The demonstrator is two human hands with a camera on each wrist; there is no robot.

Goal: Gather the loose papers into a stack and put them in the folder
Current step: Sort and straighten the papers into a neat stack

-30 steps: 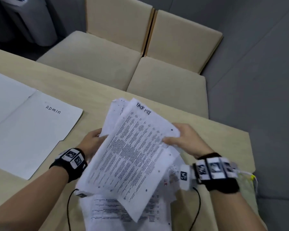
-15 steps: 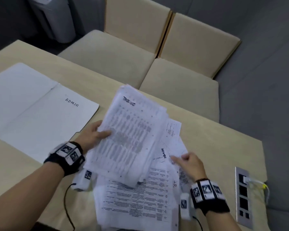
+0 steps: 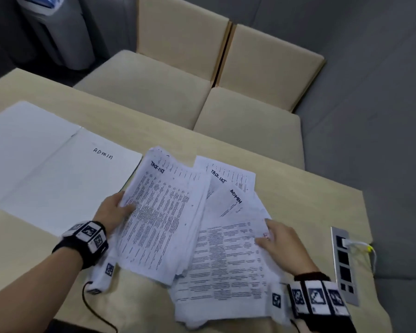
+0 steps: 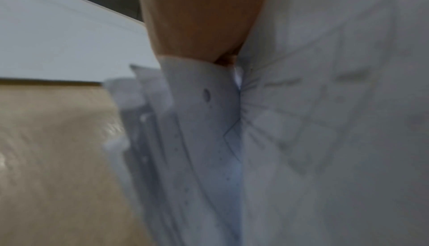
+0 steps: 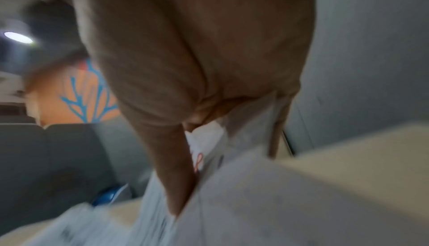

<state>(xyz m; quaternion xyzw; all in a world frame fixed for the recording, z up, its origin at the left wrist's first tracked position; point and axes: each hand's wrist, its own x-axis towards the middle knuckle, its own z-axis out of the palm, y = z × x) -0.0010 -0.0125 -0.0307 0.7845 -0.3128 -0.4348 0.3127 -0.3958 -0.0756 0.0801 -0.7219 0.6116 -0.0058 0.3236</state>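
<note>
Both hands work a loose spread of printed white paper sheets on the pale wooden table.

Left hand (image 3: 113,212) grips a thick bundle of printed white sheets (image 3: 163,217) by its left edge, thumb on top and fingers underneath, the bundle tilted up off the pale wooden table (image 3: 310,200). Right hand (image 3: 281,239) pinches the right edge of the loose printed sheets (image 3: 226,255) fanned flat at 5 o'clock of the bundle, thumb over the top page; the blurred right wrist view shows paper between thumb and fingers. An open white card folder (image 3: 46,169) marked "ADMIN" lies flat at 9 o'clock of the bundle, its right edge just beside it. A silver socket panel (image 3: 344,265) with a white plug sits at 3 o'clock. Two beige cushioned chairs (image 3: 178,80) stand at 12 o'clock, a grey bin (image 3: 58,32) at 11.
</note>
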